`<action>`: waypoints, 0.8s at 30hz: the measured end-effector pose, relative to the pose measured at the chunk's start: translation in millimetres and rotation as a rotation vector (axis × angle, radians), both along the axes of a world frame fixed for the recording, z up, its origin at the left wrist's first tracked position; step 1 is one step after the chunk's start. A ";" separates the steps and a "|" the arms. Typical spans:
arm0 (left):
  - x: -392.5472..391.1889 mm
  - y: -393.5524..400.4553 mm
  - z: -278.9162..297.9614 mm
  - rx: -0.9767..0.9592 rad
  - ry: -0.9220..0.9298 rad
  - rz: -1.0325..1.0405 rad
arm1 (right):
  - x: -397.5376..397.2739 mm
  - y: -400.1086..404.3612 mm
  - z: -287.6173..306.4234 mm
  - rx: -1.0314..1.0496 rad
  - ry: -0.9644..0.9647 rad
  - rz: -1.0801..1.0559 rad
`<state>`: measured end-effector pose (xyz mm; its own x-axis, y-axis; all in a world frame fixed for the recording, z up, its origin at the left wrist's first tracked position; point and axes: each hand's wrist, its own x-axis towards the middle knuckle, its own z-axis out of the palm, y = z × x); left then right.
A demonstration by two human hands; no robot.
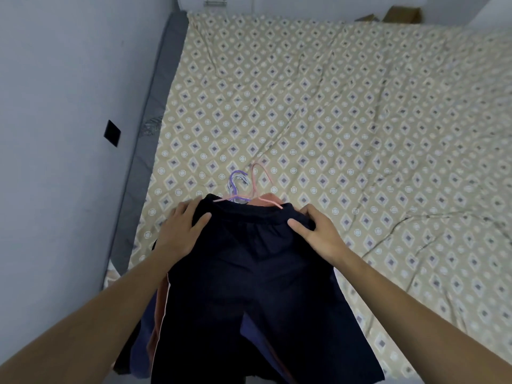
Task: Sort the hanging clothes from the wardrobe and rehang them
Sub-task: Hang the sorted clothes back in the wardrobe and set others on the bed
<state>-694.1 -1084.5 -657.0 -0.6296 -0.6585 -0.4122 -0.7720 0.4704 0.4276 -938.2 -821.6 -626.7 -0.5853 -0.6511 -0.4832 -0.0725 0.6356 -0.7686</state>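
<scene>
I have a stack of clothes lying at the near edge of the bed (pixel 360 120), with a pair of dark navy shorts (pixel 249 273) on top, waistband pointing away from me and the legs hanging off toward my feet. My left hand (pixel 181 231) lies on the left corner of the waistband with fingers fairly straight and spread, the thumb resting on the fabric; it looks to me like pressing more than gripping. My right hand (pixel 313 231) sits at the right corner with the thumb on top and the fingers bent over the edge, though I cannot tell whether they actually pinch the cloth. Just beyond the waistband a pink hanger (pixel 259 184) and a purple hanger (pixel 237 180) poke out with their hooks lying on the sheet, and a rust-coloured garment (pixel 267 199) shows underneath. I judge the step in hand to be separating the shorts from the pile so they can be sorted. To do it well, I would pinch both waistband corners firmly and evenly, then lift straight up so the lower garments stay put. I would check first whether the pink hanger runs through the shorts, since its arm crosses the waistband; dragging could tangle the hooks together. A striped piece (pixel 162 314) peeks out at the left.
</scene>
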 end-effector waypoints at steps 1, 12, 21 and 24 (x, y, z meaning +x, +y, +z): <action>-0.2 5.7 12.9 0.012 0.021 0.001 | 0.1 8.5 13.7 -0.026 0.011 0.006; -11.9 114.0 188.4 -0.041 0.300 -0.215 | 5.2 152.9 191.7 -0.068 0.270 0.059; -71.5 184.3 335.5 0.071 0.599 -0.530 | 58.5 279.2 334.4 -0.116 0.659 -0.310; -102.6 215.1 384.0 0.244 0.678 -0.677 | 77.8 318.1 369.9 -0.116 0.756 -0.437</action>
<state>-796.8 -869.5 -273.0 -0.9950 -0.0169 0.0983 0.0718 0.5625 0.8237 -860.4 -503.5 -256.8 -0.9300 -0.3150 0.1893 -0.3563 0.6467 -0.6745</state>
